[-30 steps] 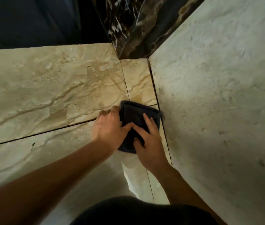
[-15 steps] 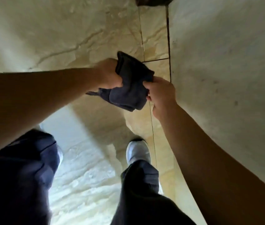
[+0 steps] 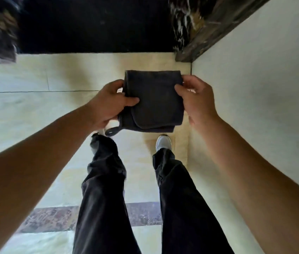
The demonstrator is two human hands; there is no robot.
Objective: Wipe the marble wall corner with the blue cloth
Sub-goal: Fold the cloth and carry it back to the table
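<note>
The dark blue cloth is folded into a rough square and held in the air in front of me, off the wall. My left hand grips its left edge with the thumb on top. My right hand pinches its right edge. A small loop tag hangs from the cloth's lower left corner. The pale marble wall rises on the right and meets the cream marble floor at a dark seam just beyond the cloth.
A dark veined marble trim runs along the wall's base at the upper right, beside a black opening. My legs in dark trousers and white shoes stand below the cloth. A brown marble band crosses the floor.
The cloth came off the wall corner, where both hands pressed it, and is now folded flat between both hands. The view has tilted down to my legs and the floor.
</note>
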